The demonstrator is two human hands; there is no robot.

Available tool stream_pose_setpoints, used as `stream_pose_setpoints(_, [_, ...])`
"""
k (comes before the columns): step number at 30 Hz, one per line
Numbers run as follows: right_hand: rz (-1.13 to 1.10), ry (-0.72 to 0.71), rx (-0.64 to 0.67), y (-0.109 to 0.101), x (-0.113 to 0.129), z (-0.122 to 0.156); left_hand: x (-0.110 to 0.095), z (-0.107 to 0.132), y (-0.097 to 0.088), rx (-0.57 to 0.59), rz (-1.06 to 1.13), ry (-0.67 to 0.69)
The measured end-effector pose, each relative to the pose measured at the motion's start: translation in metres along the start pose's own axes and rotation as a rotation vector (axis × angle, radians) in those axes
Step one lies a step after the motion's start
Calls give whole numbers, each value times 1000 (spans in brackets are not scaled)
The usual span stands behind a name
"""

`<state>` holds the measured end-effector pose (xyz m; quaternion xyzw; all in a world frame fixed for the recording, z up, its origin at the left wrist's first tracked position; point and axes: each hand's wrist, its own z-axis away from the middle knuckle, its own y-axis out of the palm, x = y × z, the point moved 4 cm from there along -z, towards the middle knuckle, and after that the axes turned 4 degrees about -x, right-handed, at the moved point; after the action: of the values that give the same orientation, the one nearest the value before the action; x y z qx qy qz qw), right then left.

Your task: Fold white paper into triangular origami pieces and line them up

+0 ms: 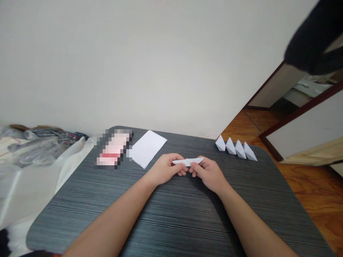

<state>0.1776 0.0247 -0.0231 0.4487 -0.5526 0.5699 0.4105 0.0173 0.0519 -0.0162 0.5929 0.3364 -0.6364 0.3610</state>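
My left grip (163, 169) and right grip (207, 174) pinch closed on a narrow folded white paper piece (187, 161) above the dark grey striped surface (171, 221); four folded white paper boats (240, 150) and a flat white paper sheet (147, 148) lie along its far edge.

Left hand (163, 169), right hand (209, 175), close together, pinching

folded paper (187, 161): partly hidden | pixelated item (114, 149): maybe a packet

Bright, diffuse light leaves a soft shadow by the right forearm (249, 217); edges curve wide-angle; one patch (114, 149) is pixelated.
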Motion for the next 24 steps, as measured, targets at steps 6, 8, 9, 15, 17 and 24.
stream_pose_setpoints(6, [85, -38, 70, 3, 3, 1, -4, 1, -1, 37, -170, 46])
stream_pose_setpoints(8, [128, -58, 89, 3, 4, 2, -4, 2, -1, 35, -181, 38])
stream_pose_setpoints(9, [144, -66, 94, 4, 5, 3, -4, 2, 0, 40, -189, 32])
stream_pose_setpoints(15, [100, -54, 111, 6, 4, 3, -8, 4, 3, 80, -262, 1])
stream_pose_setpoints(17, [96, -53, 101, 6, 3, 2, -8, 4, 2, 74, -254, -4])
stream_pose_setpoints(24, [171, -88, 71, 4, 7, 3, -6, 4, 2, 49, -248, -17])
